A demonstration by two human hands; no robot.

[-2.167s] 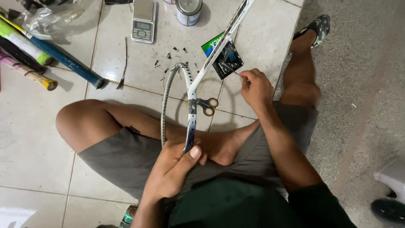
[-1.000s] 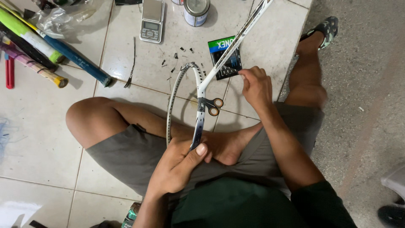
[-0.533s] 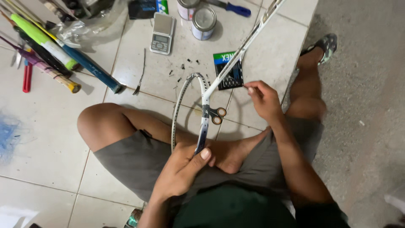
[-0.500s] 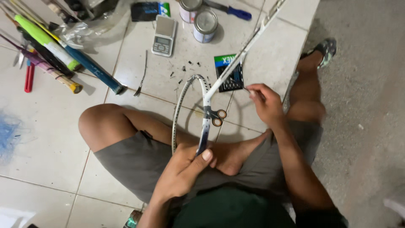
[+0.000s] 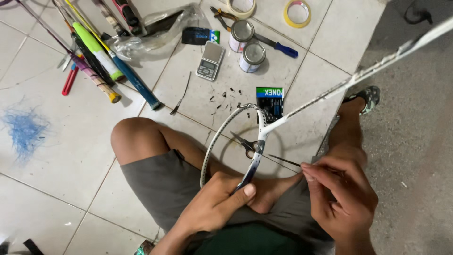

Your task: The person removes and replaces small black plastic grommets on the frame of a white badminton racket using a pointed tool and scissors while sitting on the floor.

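I sit cross-legged on a tiled floor. My left hand (image 5: 214, 208) grips the lower rim of an unstrung white and blue badminton racket frame (image 5: 222, 134), thumb pressed on the rim. The racket's white shaft (image 5: 354, 80) runs up to the right. My right hand (image 5: 342, 198) pinches a thin dark awl (image 5: 285, 161) whose tip points left toward the frame. Scissors (image 5: 246, 145) lie on the floor inside the hoop.
On the tiles ahead lie a dark packet (image 5: 270, 101), a small digital scale (image 5: 209, 61), two tins (image 5: 247, 45), a blue-handled screwdriver (image 5: 283, 47), tape rolls (image 5: 297, 12), several racket handles (image 5: 108, 61) and a tuft of blue string (image 5: 26, 130).
My right hand has come away from the racket's shaft near the packet and back toward my lap, now holding the awl. The view has tilted up, showing more of the floor.
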